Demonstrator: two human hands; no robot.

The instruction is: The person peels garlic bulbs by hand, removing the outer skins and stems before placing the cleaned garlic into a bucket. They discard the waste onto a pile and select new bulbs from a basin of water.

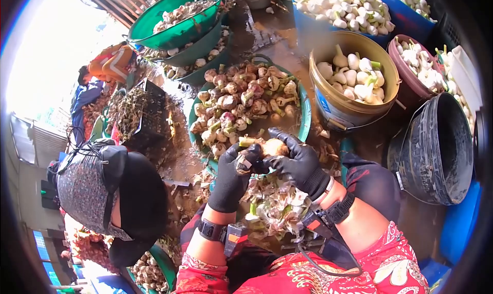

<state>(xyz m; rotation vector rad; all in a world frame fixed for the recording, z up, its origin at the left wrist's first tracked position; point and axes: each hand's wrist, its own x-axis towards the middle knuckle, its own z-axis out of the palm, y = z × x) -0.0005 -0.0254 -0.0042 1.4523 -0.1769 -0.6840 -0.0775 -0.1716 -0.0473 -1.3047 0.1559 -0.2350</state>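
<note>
Both my hands wear black gloves and meet in front of the green basin (306, 120). A brownish garlic bulb (275, 148) with a short pale stem pointing left is between them. My right hand (303, 168) grips the bulb from the right. Its stem end lies against my left hand (231, 173), whose fingers are curled round something small and pale that I cannot make out well. Unpeeled garlic bulbs (228, 101) fill much of the basin. Beneath my hands lies a heap of loose garlic skins (277, 204).
A yellowish bucket (318, 71) of white bulbs stands right of the basin, beside a dark bucket (411, 150) lying tilted. Stacked green basins (138, 32) stand at upper left. A person in a patterned cap (87, 186) is close on the left; another person (110, 65) sits farther back.
</note>
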